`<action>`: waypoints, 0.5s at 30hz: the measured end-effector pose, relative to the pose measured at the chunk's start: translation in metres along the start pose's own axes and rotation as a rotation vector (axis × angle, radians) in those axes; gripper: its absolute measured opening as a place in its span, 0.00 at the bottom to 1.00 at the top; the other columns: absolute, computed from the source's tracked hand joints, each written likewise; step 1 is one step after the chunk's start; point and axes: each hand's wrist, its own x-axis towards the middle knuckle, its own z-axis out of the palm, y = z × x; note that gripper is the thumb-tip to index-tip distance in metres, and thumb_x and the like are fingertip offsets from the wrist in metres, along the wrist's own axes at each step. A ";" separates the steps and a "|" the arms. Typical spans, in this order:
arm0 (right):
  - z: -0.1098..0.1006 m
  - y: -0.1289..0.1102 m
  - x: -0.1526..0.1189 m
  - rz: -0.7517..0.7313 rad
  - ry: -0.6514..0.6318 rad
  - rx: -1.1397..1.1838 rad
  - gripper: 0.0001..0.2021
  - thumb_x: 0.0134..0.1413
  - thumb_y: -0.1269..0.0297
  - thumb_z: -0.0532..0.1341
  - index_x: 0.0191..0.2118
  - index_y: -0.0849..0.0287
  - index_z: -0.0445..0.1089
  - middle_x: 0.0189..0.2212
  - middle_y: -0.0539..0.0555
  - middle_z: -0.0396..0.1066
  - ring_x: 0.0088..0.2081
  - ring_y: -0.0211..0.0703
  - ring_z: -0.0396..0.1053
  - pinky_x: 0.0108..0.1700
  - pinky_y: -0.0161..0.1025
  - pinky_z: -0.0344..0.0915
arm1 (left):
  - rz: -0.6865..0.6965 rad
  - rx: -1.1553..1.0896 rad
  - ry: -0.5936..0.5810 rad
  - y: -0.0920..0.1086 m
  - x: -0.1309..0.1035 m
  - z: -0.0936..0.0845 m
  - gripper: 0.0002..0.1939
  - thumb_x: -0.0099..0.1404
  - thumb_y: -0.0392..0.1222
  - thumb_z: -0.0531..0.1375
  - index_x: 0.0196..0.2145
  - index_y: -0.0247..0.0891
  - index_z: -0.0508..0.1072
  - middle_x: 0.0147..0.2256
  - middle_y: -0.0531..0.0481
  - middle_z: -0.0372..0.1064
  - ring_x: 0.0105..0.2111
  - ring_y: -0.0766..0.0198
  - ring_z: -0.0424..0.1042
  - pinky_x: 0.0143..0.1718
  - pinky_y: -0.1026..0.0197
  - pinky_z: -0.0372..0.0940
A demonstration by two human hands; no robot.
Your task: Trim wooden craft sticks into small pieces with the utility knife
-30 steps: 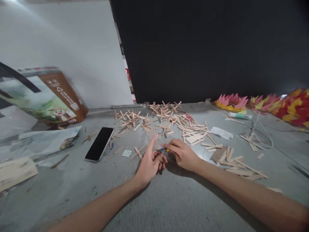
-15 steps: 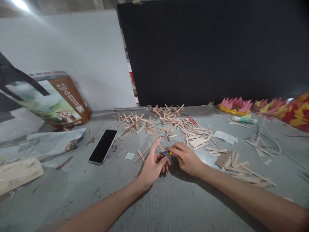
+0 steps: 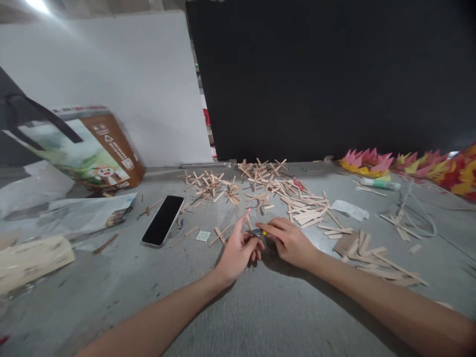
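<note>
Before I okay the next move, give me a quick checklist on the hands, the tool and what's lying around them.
1. Tool in hand: ok; the right hand grips a yellow-and-metal knife-like tool.
2. Fingers clear of the metal end: not ok; it sits right at the fingers of the left hand.
3. Left hand's hold secure: cannot tell; its fingers hide whatever is between them.
4. Smartphone clear of both hands: ok; it lies off to the left.
5. White paper strip clear of both hands: ok; it lies beyond the right hand, farther right.
</note>
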 end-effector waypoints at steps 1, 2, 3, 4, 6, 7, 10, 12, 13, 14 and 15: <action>0.000 0.000 0.000 -0.001 0.006 -0.001 0.22 0.71 0.73 0.54 0.66 0.53 0.66 0.41 0.58 0.74 0.44 0.50 0.69 0.47 0.48 0.70 | 0.001 -0.006 0.003 -0.001 0.001 0.000 0.44 0.69 0.45 0.62 0.74 0.40 0.42 0.28 0.55 0.72 0.19 0.67 0.69 0.19 0.67 0.61; 0.000 0.000 -0.001 -0.002 0.007 -0.002 0.22 0.71 0.73 0.54 0.66 0.53 0.66 0.41 0.58 0.74 0.44 0.50 0.69 0.47 0.48 0.70 | 0.002 -0.011 0.007 -0.001 0.001 0.000 0.44 0.69 0.46 0.62 0.74 0.40 0.42 0.28 0.55 0.72 0.19 0.67 0.69 0.18 0.67 0.61; 0.000 0.000 -0.001 -0.004 0.009 -0.005 0.22 0.71 0.73 0.54 0.66 0.54 0.66 0.41 0.58 0.74 0.44 0.50 0.70 0.47 0.48 0.70 | 0.002 -0.014 0.011 -0.002 0.002 0.000 0.44 0.69 0.46 0.62 0.73 0.40 0.43 0.28 0.55 0.72 0.19 0.67 0.70 0.18 0.67 0.61; 0.000 0.000 -0.001 -0.004 0.010 -0.009 0.22 0.71 0.73 0.54 0.66 0.54 0.66 0.41 0.59 0.74 0.44 0.50 0.70 0.47 0.48 0.71 | 0.002 -0.016 0.013 -0.002 0.003 0.000 0.43 0.69 0.47 0.62 0.73 0.40 0.44 0.28 0.55 0.72 0.19 0.66 0.70 0.18 0.68 0.60; 0.000 -0.001 -0.001 -0.002 0.014 -0.014 0.21 0.72 0.72 0.54 0.65 0.55 0.67 0.41 0.59 0.75 0.43 0.50 0.70 0.47 0.48 0.71 | 0.001 -0.015 0.018 -0.002 0.003 0.001 0.42 0.69 0.47 0.63 0.71 0.39 0.46 0.27 0.56 0.72 0.19 0.66 0.70 0.18 0.68 0.59; -0.001 -0.001 -0.002 0.000 0.017 -0.016 0.20 0.72 0.71 0.54 0.65 0.55 0.67 0.41 0.59 0.75 0.43 0.49 0.71 0.46 0.48 0.72 | 0.002 -0.014 0.024 -0.001 0.003 0.001 0.40 0.69 0.48 0.63 0.70 0.39 0.47 0.27 0.56 0.72 0.18 0.66 0.70 0.18 0.68 0.59; -0.001 -0.003 -0.002 -0.003 0.023 -0.017 0.19 0.74 0.69 0.54 0.65 0.56 0.66 0.41 0.59 0.76 0.41 0.48 0.71 0.45 0.47 0.72 | 0.005 -0.007 0.034 0.002 0.003 0.002 0.37 0.69 0.49 0.63 0.67 0.39 0.50 0.27 0.56 0.72 0.19 0.66 0.70 0.18 0.68 0.59; -0.001 -0.004 -0.002 -0.008 0.024 -0.015 0.19 0.74 0.68 0.54 0.65 0.56 0.66 0.40 0.58 0.76 0.41 0.48 0.72 0.44 0.45 0.72 | 0.005 -0.006 0.041 0.003 0.003 0.001 0.35 0.69 0.50 0.62 0.66 0.39 0.52 0.27 0.56 0.72 0.18 0.66 0.70 0.18 0.67 0.59; -0.001 -0.004 -0.002 -0.007 0.021 -0.015 0.18 0.74 0.67 0.54 0.65 0.56 0.66 0.40 0.58 0.76 0.40 0.47 0.72 0.43 0.45 0.72 | 0.005 -0.007 0.046 0.003 0.003 0.001 0.33 0.69 0.50 0.62 0.65 0.39 0.52 0.27 0.56 0.72 0.18 0.66 0.70 0.18 0.68 0.59; -0.001 -0.005 -0.002 -0.003 0.018 -0.016 0.18 0.74 0.67 0.54 0.64 0.56 0.67 0.40 0.58 0.76 0.41 0.47 0.73 0.43 0.44 0.72 | 0.004 -0.009 0.050 0.002 0.003 0.000 0.32 0.69 0.49 0.62 0.64 0.39 0.53 0.28 0.56 0.71 0.18 0.66 0.70 0.18 0.68 0.59; -0.001 -0.005 -0.002 0.002 0.018 -0.016 0.18 0.75 0.66 0.54 0.64 0.55 0.67 0.41 0.58 0.77 0.41 0.47 0.73 0.43 0.43 0.72 | 0.003 -0.011 0.055 0.001 0.004 -0.001 0.31 0.69 0.49 0.62 0.63 0.39 0.53 0.28 0.57 0.71 0.18 0.66 0.70 0.18 0.68 0.59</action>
